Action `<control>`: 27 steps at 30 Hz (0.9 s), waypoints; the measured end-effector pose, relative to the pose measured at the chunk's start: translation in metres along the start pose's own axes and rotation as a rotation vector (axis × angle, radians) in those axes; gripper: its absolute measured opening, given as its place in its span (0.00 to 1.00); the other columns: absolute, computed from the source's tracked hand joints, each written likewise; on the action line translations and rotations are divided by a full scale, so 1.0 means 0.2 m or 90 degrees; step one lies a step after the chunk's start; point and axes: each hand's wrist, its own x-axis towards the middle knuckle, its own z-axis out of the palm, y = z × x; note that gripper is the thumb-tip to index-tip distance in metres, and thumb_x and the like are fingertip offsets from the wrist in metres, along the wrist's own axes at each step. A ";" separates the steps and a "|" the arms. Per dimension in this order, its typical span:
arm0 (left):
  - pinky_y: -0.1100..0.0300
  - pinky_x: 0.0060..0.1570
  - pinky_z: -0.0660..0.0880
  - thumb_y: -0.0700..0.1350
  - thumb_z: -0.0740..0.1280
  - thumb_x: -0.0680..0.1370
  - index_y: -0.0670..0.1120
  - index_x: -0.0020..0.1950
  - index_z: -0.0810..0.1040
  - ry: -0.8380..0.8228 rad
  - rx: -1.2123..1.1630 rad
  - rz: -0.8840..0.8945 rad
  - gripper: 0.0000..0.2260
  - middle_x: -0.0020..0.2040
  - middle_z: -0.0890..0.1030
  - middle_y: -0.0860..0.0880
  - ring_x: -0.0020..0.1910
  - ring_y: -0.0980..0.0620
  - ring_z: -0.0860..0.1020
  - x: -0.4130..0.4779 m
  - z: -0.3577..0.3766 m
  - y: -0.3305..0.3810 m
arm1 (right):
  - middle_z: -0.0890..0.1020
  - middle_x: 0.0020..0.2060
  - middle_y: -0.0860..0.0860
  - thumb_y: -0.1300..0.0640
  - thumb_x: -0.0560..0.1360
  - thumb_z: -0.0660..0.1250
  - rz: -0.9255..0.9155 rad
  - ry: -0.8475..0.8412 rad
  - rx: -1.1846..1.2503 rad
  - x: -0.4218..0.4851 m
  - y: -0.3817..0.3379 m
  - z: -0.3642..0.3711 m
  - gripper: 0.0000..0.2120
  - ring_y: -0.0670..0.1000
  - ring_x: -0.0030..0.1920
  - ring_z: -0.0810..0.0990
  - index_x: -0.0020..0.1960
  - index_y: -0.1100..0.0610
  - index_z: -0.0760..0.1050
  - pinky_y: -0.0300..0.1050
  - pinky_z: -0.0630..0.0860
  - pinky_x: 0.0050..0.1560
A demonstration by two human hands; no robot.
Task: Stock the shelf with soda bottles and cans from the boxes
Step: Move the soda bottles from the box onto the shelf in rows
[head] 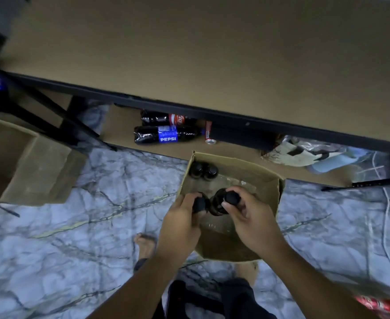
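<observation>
Both hands in the box [267, 180] — left hand [182, 217] grips one bottle [199, 203] by its cap, right hand [249, 212] grips another [219, 201]. Two more bottles [203, 170] stand in the box's far corner. Shelf [189, 65] above; Pepsi [166, 134] and Coke [166, 119] bottles lie on the low shelf.

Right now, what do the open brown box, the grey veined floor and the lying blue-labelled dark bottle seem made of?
Open brown box: matte cardboard, by its thin bent, creased walls. Grey veined floor: looks like smooth marble or marble-print sheet; veining alone cannot settle which. Blue-labelled dark bottle: clear plastic, likely, with glints on its ribbed base.
</observation>
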 end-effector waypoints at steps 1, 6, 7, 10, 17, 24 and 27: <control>0.55 0.47 0.76 0.41 0.68 0.81 0.53 0.67 0.73 0.008 -0.008 0.015 0.17 0.58 0.75 0.53 0.51 0.50 0.76 -0.04 -0.09 0.07 | 0.83 0.41 0.50 0.46 0.80 0.66 -0.014 0.007 0.016 -0.04 -0.11 -0.08 0.12 0.48 0.42 0.82 0.63 0.43 0.75 0.54 0.79 0.45; 0.67 0.48 0.71 0.40 0.69 0.80 0.54 0.65 0.75 0.081 -0.050 0.100 0.16 0.51 0.73 0.61 0.49 0.58 0.73 -0.22 -0.57 0.46 | 0.80 0.42 0.43 0.44 0.79 0.67 -0.107 0.046 0.024 -0.20 -0.63 -0.46 0.10 0.44 0.44 0.79 0.60 0.40 0.75 0.48 0.77 0.48; 0.67 0.48 0.71 0.41 0.70 0.80 0.54 0.64 0.75 0.096 -0.054 0.117 0.15 0.51 0.73 0.62 0.49 0.59 0.74 -0.26 -0.67 0.54 | 0.79 0.40 0.43 0.45 0.79 0.67 -0.129 0.054 0.026 -0.23 -0.74 -0.54 0.09 0.44 0.42 0.78 0.59 0.40 0.76 0.45 0.76 0.45; 0.71 0.47 0.69 0.42 0.71 0.79 0.53 0.64 0.76 0.138 -0.028 0.178 0.15 0.50 0.73 0.64 0.48 0.63 0.74 -0.35 -0.97 0.75 | 0.76 0.35 0.45 0.47 0.78 0.70 -0.193 0.098 0.004 -0.30 -1.05 -0.74 0.08 0.45 0.38 0.76 0.57 0.43 0.77 0.35 0.69 0.38; 0.63 0.47 0.71 0.40 0.72 0.78 0.49 0.62 0.78 0.255 0.012 0.291 0.13 0.47 0.75 0.56 0.45 0.56 0.74 -0.52 -1.60 1.24 | 0.75 0.33 0.47 0.48 0.77 0.72 -0.320 0.150 0.049 -0.42 -1.66 -1.12 0.06 0.45 0.32 0.73 0.52 0.44 0.79 0.33 0.66 0.34; 0.66 0.43 0.68 0.41 0.71 0.79 0.53 0.60 0.78 0.333 0.053 0.335 0.12 0.42 0.75 0.55 0.40 0.58 0.73 -0.62 -2.12 1.59 | 0.73 0.29 0.46 0.46 0.78 0.71 -0.441 0.175 0.080 -0.42 -2.17 -1.40 0.10 0.43 0.33 0.74 0.57 0.48 0.80 0.31 0.68 0.37; 0.63 0.44 0.70 0.42 0.70 0.80 0.56 0.58 0.77 0.350 0.046 0.334 0.11 0.42 0.77 0.53 0.40 0.55 0.74 -0.59 -2.32 1.65 | 0.74 0.28 0.45 0.45 0.78 0.70 -0.482 0.187 0.062 -0.38 -2.37 -1.46 0.07 0.44 0.33 0.74 0.52 0.46 0.80 0.33 0.69 0.37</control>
